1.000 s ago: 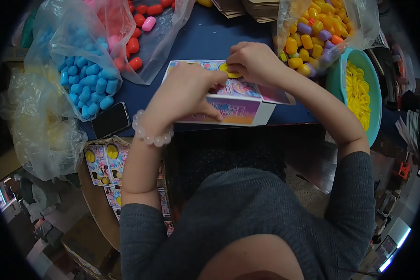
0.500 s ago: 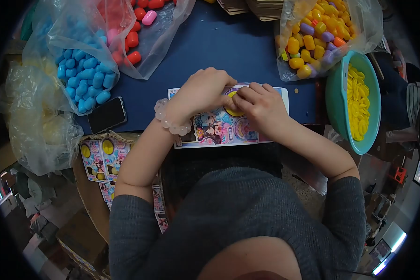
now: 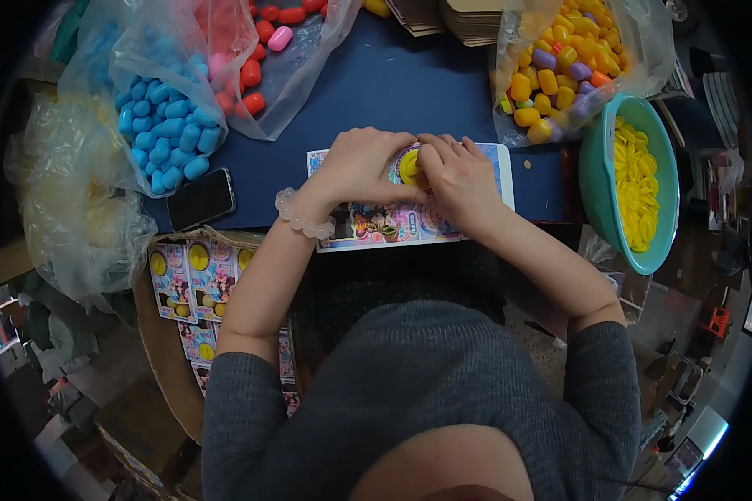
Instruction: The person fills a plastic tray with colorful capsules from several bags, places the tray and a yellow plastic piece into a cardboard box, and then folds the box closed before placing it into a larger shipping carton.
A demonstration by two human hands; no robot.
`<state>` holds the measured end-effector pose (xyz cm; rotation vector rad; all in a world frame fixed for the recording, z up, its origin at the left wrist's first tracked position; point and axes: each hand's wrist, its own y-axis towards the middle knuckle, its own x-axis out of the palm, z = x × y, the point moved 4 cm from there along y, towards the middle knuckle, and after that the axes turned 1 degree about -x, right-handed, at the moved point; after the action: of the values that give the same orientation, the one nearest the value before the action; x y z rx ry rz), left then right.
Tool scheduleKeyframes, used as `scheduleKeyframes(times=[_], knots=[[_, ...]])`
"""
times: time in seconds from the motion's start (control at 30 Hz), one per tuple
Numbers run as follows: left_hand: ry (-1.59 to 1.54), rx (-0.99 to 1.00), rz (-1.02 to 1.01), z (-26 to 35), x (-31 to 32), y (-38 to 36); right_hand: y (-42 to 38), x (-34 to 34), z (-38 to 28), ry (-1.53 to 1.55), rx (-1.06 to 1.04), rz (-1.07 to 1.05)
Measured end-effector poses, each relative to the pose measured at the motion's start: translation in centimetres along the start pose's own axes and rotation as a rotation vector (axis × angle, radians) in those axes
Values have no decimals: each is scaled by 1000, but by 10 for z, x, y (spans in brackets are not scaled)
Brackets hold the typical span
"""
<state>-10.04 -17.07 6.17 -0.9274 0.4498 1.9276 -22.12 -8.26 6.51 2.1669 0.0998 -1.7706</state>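
A colourful printed card point(image 3: 393, 227) with a white edge lies on the blue table before me. My left hand point(image 3: 372, 167) rests on its left half, thumb and fingers spread around a yellow disc point(image 3: 409, 167) on the card. My right hand point(image 3: 459, 179) is bent over the disc's right side, its fingers curled together at the disc; its fingertips are partly hidden, so what they grip cannot be made out.
Clear bags of blue capsules point(image 3: 171, 134), red capsules point(image 3: 251, 73) and yellow and purple capsules point(image 3: 547, 81) lie at the back. A phone point(image 3: 200, 200) is at left, a teal bowl point(image 3: 597, 175) of yellow discs at right. An open carton point(image 3: 163, 359) holds printed cards.
My left thumb has moved down from the disc, opening the hand wider. My right hand has shifted slightly left and its fingers have turned. The whole view has shifted a little.
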Motion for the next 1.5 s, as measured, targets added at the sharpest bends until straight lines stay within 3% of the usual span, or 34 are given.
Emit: scheduleKeyframes(times=[0.13,0.17,0.27,0.3,0.37,0.4,0.43,0.47,0.5,0.53,0.6,0.63,0.7,0.77,0.83,0.9,0.97,1.0,1.1,1.2,1.37,1.43,1.5], knots=[[-12,19,-40,14,5,-14,5,-3,10,-1,-34,24],[196,56,61,22,14,-25,7,-6,15,101,-9,-52],[281,-12,-28,35,15,-32,16,-20,47,492,-33,-382],[195,80,-57,39,9,-34,14,-33,61,807,116,-547],[-30,178,-159,47,-15,-37,7,-57,89,1256,50,-470],[-316,250,-127,41,-21,-38,4,-70,92,1566,64,-479],[-601,322,-94,32,-26,-39,4,-78,90,1569,-4,-362],[-669,411,-61,25,-35,-37,2,-86,84,1570,-72,-246],[-890,235,30,21,-37,-41,3,-84,71,1709,-24,-152],[-955,152,117,12,-32,-42,-6,-63,74,1680,121,77],[-1090,-3,307,-5,-20,-46,4,-61,40,1506,74,246],[-1204,57,371,2,-18,-50,4,-50,26,1627,171,275],[-1310,104,454,9,-14,-54,13,-38,14,1561,272,315],[-968,-134,730,4,-20,-61,28,-39,11,1628,304,433],[-587,13,793,21,-45,-58,41,-40,16,1670,345,449],[-66,271,709,38,-62,-58,47,-36,22,1639,255,564],[401,133,520,65,-62,-68,44,-33,25,1670,272,502],[452,107,469,66,-59,-71,40,-32,26,1722,269,469],[612,4,453,57,-54,-79,23,-34,31,1652,-60,287],[636,65,487,67,-51,-80,16,-56,36,887,-247,198],[668,78,410,90,-55,-85,19,-85,36,712,-280,60],[707,31,602,89,-39,-85,20,-82,36,561,-358,41],[679,-64,655,84,-24,-81,20,-86,27,471,-319,-40]])
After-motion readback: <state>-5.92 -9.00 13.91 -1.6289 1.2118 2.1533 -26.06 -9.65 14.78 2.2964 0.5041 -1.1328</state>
